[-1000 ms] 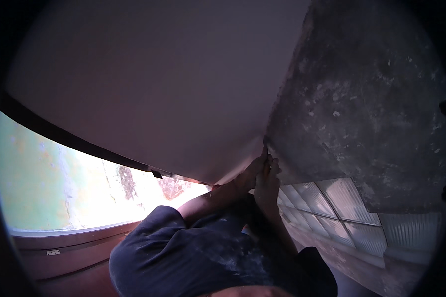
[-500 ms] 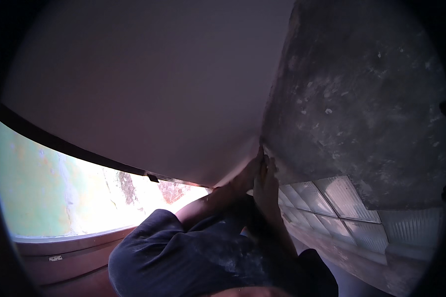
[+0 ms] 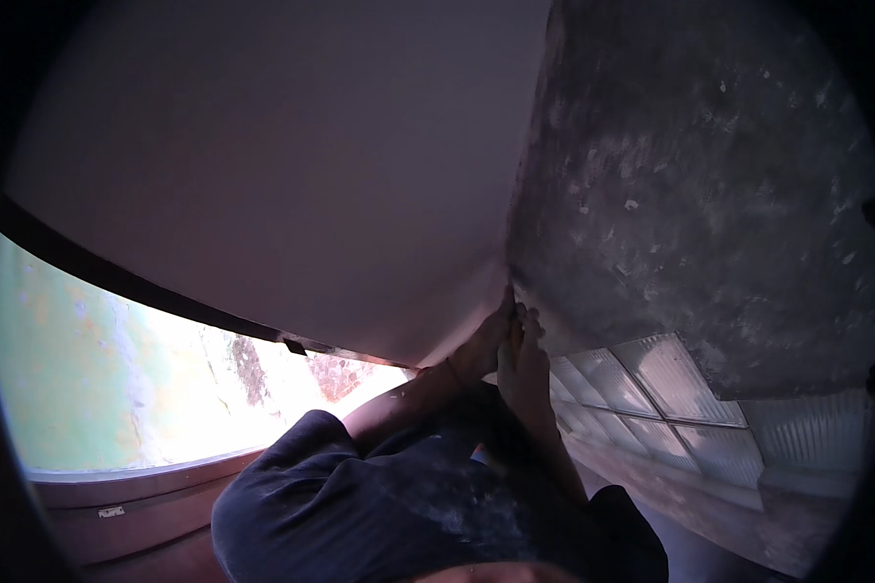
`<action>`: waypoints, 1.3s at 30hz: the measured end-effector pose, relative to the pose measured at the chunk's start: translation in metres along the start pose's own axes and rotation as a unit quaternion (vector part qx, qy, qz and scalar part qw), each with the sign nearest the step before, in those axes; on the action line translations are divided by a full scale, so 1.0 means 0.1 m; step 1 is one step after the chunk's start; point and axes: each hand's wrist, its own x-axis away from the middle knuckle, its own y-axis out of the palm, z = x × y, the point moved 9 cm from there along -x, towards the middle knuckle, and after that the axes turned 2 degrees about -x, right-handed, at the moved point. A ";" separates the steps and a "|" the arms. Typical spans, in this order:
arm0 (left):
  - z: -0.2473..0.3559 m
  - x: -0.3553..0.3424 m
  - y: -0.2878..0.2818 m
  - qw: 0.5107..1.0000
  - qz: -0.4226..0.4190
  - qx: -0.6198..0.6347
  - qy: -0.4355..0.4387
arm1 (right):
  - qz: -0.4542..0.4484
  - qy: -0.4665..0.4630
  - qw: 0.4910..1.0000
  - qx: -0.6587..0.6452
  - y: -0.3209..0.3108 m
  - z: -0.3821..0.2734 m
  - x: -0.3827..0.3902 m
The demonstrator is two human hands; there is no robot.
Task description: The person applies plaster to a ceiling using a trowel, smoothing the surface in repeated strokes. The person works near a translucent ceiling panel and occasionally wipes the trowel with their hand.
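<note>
Two bare hands meet at the centre of the frame, raised to the corner where a smooth pale plastered ceiling surface (image 3: 292, 165) joins a rough, dark grey mottled wall (image 3: 710, 194). The left hand (image 3: 484, 342) reaches up with its fingers stretched flat toward the seam; the right hand (image 3: 525, 374) sits just beside it, touching or nearly so, its fingers also pointing up at the joint. Whether either hand is closed on a tool or only pressing on the surface cannot be told, since the spot is dim and the fingers overlap. Dark blue sleeves (image 3: 379, 496) fill the lower middle of the frame.

Judging by its look, the grey wall is hard and gritty, stiff and not slippery, though crumbly at the chipped edge along the seam, so loose bits there may break away under pressure. The pale surface looks smooth and rigid and offers no grip; flat fingertip contact seems the only hold.

Below the grey wall, at the lower right, runs a row of ribbed glass blocks (image 3: 642, 379). At the lower left, a bright window opening (image 3: 136, 389) with a dark frame shows washed-out greenery outside.
</note>
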 end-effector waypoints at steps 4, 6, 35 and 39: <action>-0.04 -0.01 -0.15 0.997 0.075 0.008 -0.008 | -0.054 0.059 0.997 -0.006 0.08 0.10 -0.03; -0.07 0.01 -0.04 0.999 0.025 0.041 -0.027 | -0.044 0.050 0.998 -0.016 0.05 0.07 -0.02; -0.08 -0.12 -0.25 0.998 0.022 -0.002 -0.053 | -0.027 0.054 0.998 0.000 0.17 0.15 -0.11; 0.08 -0.09 -0.24 0.993 0.052 -0.105 -0.011 | -0.006 0.032 0.999 0.039 0.15 0.07 -0.09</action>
